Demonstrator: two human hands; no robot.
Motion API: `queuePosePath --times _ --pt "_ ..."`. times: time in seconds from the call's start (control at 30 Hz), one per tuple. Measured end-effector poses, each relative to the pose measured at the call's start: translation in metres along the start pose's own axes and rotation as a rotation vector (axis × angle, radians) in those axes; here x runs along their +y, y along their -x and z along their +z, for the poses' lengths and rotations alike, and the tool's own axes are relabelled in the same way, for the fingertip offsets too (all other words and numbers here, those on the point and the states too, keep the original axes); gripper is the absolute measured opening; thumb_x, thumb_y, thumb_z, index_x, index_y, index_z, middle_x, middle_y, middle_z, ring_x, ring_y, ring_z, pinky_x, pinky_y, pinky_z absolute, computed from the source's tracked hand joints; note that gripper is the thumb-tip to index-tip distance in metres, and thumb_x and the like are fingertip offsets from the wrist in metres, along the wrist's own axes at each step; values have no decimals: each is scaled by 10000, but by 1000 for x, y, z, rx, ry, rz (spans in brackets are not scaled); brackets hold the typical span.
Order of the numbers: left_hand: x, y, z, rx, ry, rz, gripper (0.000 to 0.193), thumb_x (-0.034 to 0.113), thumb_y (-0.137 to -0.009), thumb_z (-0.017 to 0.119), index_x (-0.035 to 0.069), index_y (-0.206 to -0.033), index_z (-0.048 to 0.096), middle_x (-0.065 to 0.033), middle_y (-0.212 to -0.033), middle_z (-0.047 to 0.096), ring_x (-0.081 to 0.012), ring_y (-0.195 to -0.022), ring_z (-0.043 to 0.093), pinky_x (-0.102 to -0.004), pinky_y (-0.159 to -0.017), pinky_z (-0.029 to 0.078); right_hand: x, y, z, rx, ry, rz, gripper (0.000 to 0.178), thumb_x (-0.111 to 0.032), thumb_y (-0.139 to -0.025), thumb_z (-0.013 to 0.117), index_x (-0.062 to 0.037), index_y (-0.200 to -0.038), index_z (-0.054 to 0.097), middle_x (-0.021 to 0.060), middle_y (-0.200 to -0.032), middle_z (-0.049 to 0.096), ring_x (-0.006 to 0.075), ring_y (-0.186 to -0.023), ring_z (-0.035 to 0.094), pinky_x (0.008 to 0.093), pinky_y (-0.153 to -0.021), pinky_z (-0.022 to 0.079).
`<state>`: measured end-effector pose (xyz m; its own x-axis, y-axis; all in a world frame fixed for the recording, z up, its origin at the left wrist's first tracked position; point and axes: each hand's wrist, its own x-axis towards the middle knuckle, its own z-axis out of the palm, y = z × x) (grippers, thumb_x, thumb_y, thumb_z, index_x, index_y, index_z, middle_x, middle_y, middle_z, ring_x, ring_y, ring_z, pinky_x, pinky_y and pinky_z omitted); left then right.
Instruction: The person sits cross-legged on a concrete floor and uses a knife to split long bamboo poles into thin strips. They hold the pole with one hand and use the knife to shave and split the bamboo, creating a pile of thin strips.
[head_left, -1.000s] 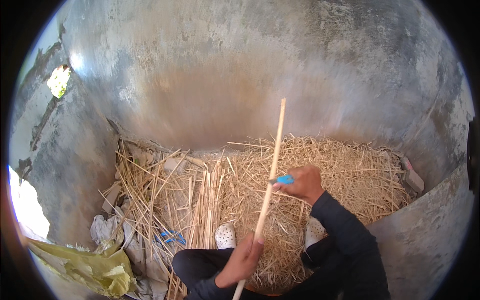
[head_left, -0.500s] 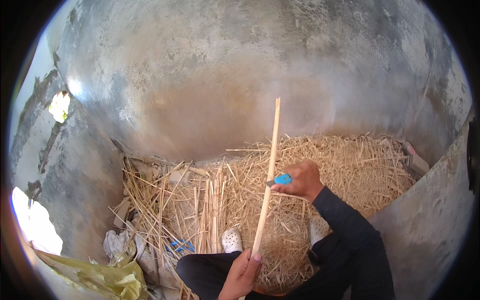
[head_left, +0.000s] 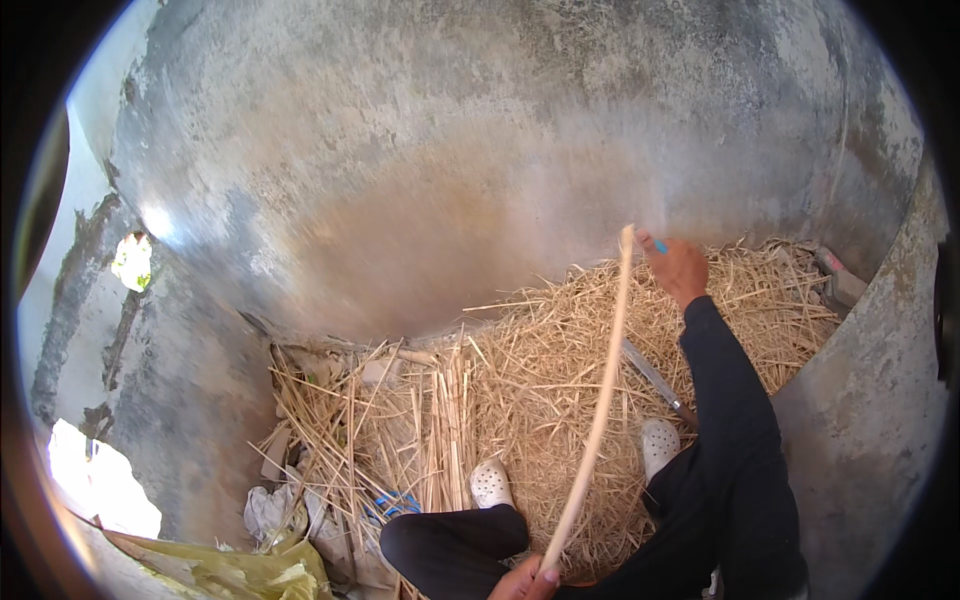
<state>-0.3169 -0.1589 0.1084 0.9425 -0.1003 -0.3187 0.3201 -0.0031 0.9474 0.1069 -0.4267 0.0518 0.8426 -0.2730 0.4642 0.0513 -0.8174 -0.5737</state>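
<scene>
A long, pale bamboo strip (head_left: 603, 400) slants up from my lap toward the wall, bowed slightly to the right. My left hand (head_left: 525, 580) is closed round its near end at the lower edge of the picture. At the strip's far end, my right hand (head_left: 680, 270) is closed round a blue utility knife (head_left: 660, 246). Only a bit of its blue handle shows; the blade cannot be made out. The fingers of the right hand are beside the strip's tip, and whether the blade touches it is unclear.
Shavings (head_left: 545, 370) cover the floor between my light clogs (head_left: 491, 484). A long-bladed knife (head_left: 655, 378) lies on them by my right foot. Several thin strips (head_left: 450, 415) lie at left, near a yellowish sheet (head_left: 220, 570). A grey wall (head_left: 430, 150) rises ahead.
My right hand has slid away from me along the strip to its far end, the blue knife still in it. The strip has shifted right and bends more. The long-bladed knife has come into sight.
</scene>
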Motion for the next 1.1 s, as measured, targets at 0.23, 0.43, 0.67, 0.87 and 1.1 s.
queuePosePath --times 0.23,0.43,0.67,0.87,1.1 --pt "35 -31 -10 208 112 18 201 267 -968 505 84 -910 564 91 -602 379 -25 -515 315 -207 -440 229 -33 41 -12 -148 -12 -218 764 -748 -818 436 -42 -581 609 91 -497 512 264 -499 557 420 -485 411" --pt "47 -53 -24 158 -8 45 253 258 -992 467 19 -989 547 40 -535 413 -37 -433 348 -194 -404 256 -126 145 -55 -381 -242 -789 697 -768 -752 514 -124 -498 596 44 -423 479 201 -377 482 368 -420 383" --pt "47 -48 -11 152 78 76 238 275 -985 486 65 -884 534 79 -593 371 -33 -503 318 -202 -452 254 -111 114 -33 -299 -274 -610 729 -793 -741 493 -118 -481 580 20 -382 438 191 -337 463 352 -364 351" --pt "29 -56 -24 154 104 52 256 276 -989 469 34 -942 538 41 -521 391 -41 -411 319 -190 -410 254 -125 146 -38 -285 -336 -854 702 -786 -670 585 -118 -460 530 38 -415 468 216 -369 487 345 -410 370" --pt "39 -48 -15 132 98 172 262 297 -979 494 68 -851 505 60 -618 387 -56 -509 332 -227 -467 281 -103 109 -2 -212 -87 -590 772 -846 -728 423 -127 -469 534 16 -396 416 171 -337 426 330 -375 322"
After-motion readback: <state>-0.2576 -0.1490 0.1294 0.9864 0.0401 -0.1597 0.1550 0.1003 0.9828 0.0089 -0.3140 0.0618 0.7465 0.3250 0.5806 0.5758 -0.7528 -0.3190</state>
